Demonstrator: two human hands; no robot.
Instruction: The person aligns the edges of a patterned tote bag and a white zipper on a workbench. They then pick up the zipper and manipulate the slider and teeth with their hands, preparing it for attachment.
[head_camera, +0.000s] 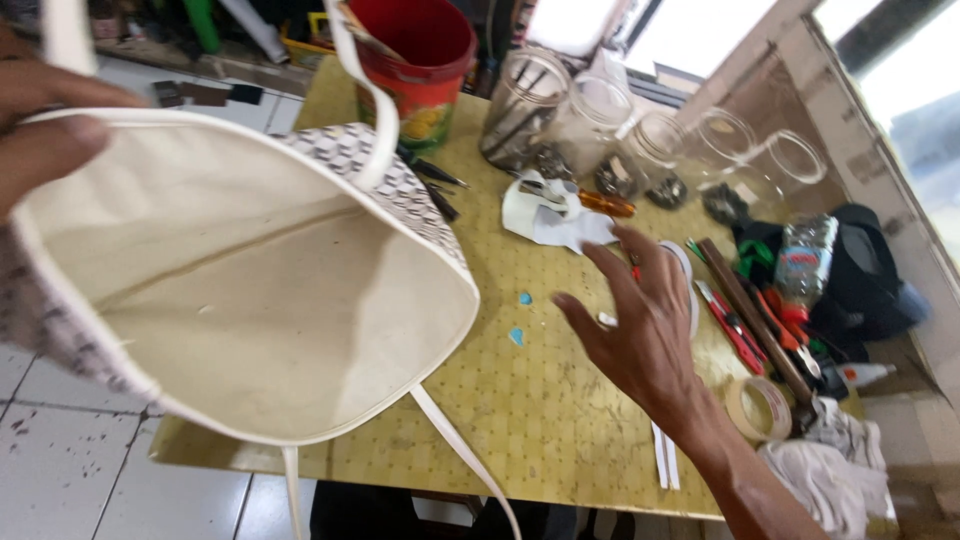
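L hand (40, 120) was at top left of the view, fingers closed on the rim of a cream tote bag (270, 300), pinching it w/ thumb over the edge. Bag was held up off the surface, mouth toward the camera, so the plain cream lining showed; outer fabric had a small grey-white geometric print. White straps (375, 110) looped up at the top and others hung down below the bag, past the surface edge.

R hand (640, 320) was out over the yellow patterned surface (540, 400), palm down, fingers spread open, gripping nothing, well apart from the bag. Fingertips were near a white cut piece (555, 215) w/ an orange-handled tool (605, 203) lying on it; couldn't tell if they touched anything.

Two small blue scraps (520, 318) lay between bag and R hand. Behind: red bucket (425, 60) and a row of clear glass jars (600, 125). To the right: red utility knife (728, 325), masking tape roll (760, 408), plastic bottle (805, 260), dark cloth (870, 270), crumpled white rag (830, 470). White tiled floor (70, 470) showed at lower left.
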